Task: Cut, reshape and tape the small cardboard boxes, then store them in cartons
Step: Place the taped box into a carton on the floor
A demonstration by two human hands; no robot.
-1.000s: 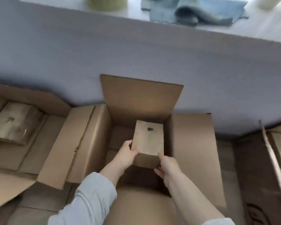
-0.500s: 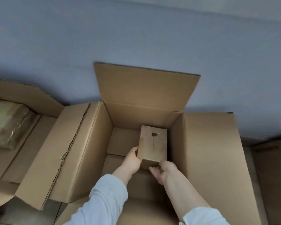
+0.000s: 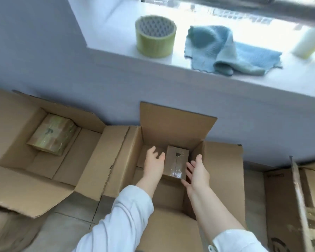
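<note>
- Head view: a small brown cardboard box (image 3: 177, 162), sealed with glossy clear tape, sits inside an open corrugated brown carton (image 3: 224, 171), toward the 1 o'clock corner of its floor and close to the far wall.
- The box lies directly between the two hands. The left hand (image 3: 154, 163) is just beside its 9 o'clock edge and the right hand (image 3: 196, 171) just beside its 3 o'clock edge.
- Both hands are slack, with fingers straight and spread, and grasp nothing. Whether the left thumb brushes the box cannot be told.
- The box's long axis runs from 12 to 6 o'clock, parallel to both forearms, and neither hand is clearly nearer. Drawing back toward 6 o'clock would likely clear it without a knock.
- The box's top is matte card with a dark mark, and a tape sheen shows at the near end. Its edges look square and stiff.
- At 9 o'clock a second open carton (image 3: 16, 182) holds a tape-wrapped box (image 3: 52, 136).
- At 12 o'clock on the windowsill stand a yellowish roll of tape (image 3: 155, 36) and a crumpled blue cloth (image 3: 231, 51).
</note>
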